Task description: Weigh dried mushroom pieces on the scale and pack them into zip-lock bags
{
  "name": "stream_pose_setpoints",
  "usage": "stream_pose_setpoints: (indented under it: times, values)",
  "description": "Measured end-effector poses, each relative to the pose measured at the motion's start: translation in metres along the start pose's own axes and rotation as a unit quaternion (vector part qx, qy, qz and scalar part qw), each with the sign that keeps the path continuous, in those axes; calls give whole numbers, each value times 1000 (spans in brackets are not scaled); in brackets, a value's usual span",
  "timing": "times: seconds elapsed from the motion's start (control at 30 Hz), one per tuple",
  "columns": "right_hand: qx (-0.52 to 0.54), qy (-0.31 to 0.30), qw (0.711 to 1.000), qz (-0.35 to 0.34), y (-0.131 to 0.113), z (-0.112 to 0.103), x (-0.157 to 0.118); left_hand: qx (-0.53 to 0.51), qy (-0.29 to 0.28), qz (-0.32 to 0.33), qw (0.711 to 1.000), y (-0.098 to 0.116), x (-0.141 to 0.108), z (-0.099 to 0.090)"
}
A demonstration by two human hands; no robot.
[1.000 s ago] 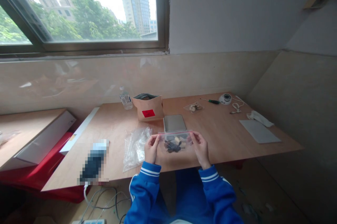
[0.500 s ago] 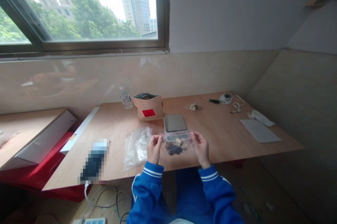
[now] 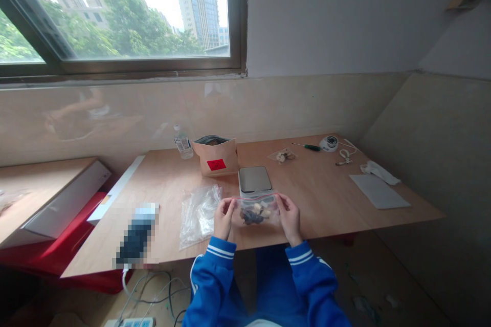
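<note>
Between my two hands a clear zip bag (image 3: 253,212) with a red seal line is held up by its top corners. Dark and pale dried pieces lie in its lower part. My left hand (image 3: 224,216) pinches the left corner; my right hand (image 3: 288,217) pinches the right one. Just behind the bag is a small flat scale (image 3: 255,180) with a metal top, its front edge partly covered by the bag. A pile of clear plastic bags (image 3: 200,217) lies beside my left hand.
Behind the pile stand an open brown paper pouch (image 3: 217,158) with a red label and a water bottle (image 3: 183,144). Farther right lie a small filled bag (image 3: 284,156), a screwdriver (image 3: 311,147), a dome camera (image 3: 329,143) and a white sheet (image 3: 379,191). A blurred dark object (image 3: 136,235) lies left.
My right hand has shifted a little to the left, closer to my left hand. The bag's top edge now sags slightly, and the pieces inside have moved a bit.
</note>
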State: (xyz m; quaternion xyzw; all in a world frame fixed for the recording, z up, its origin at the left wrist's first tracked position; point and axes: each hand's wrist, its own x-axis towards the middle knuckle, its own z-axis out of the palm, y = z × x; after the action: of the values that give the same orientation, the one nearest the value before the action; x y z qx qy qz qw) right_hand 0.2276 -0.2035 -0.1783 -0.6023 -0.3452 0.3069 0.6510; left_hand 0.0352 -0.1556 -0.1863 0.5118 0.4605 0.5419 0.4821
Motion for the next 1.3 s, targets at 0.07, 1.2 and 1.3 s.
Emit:
stream_pose_setpoints:
  times: [0.07, 1.2, 1.3]
  values:
    - [-2, -4, 1000, -5, 2, 0, 0, 4, -6, 7, 1000, -2, 0, 1]
    - [-149, -52, 980, -123, 20, -11, 6, -32, 49, -30, 998, -15, 0, 0]
    - [-154, -53, 977, -139, 20, -11, 6, -21, 48, -32, 998, -14, 0, -1]
